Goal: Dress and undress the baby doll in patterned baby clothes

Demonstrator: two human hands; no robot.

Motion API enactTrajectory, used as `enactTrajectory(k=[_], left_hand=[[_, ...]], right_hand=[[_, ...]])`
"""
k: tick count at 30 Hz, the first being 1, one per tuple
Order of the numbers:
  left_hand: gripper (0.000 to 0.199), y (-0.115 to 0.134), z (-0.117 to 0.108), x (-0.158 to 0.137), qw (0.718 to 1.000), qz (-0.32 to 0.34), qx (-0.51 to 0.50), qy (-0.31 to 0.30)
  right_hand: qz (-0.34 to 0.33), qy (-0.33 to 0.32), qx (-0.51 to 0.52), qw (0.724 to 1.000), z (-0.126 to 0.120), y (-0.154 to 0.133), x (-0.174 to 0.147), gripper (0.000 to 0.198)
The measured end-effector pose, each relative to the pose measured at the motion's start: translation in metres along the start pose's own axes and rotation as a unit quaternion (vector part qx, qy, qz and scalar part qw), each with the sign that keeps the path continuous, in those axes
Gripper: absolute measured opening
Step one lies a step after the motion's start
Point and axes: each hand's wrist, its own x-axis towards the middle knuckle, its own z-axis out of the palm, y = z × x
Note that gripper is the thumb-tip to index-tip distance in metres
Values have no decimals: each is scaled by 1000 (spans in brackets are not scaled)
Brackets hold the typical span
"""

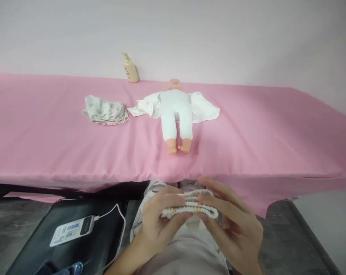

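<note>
Over my lap, my left hand (pixel 164 214) and my right hand (pixel 233 221) hold a small bunched white garment (pixel 194 206) between thumbs and fingers. It has a gathered, ribbed edge with faint yellowish marks; its exact kind is unclear. Past the table's front edge, a baby doll (pixel 177 110) in white leggings lies on its back, its bare feet pointing toward me. An opened white top (pixel 205 107) is spread under the doll, with fabric out to both sides.
Left of the doll sits a folded patterned cloth (pixel 105 110) on the pink table cover (pixel 247 145). Behind it, a pump bottle (pixel 130 69) stands by the wall. A black chair seat (pixel 104 236) at lower left carries a white power bank (pixel 72 230) with a cable (pixel 124 225).
</note>
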Motion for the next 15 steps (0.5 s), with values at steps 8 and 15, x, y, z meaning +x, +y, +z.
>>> enactTrajectory(k=[8, 15], left_hand=[[16, 9, 1, 10, 997, -35, 60, 17], [10, 11, 7, 9, 989, -85, 58, 102]], right_hand=[[25, 29, -12, 999, 0, 3, 1, 19], [19, 41, -19, 999, 5, 1, -1, 29]])
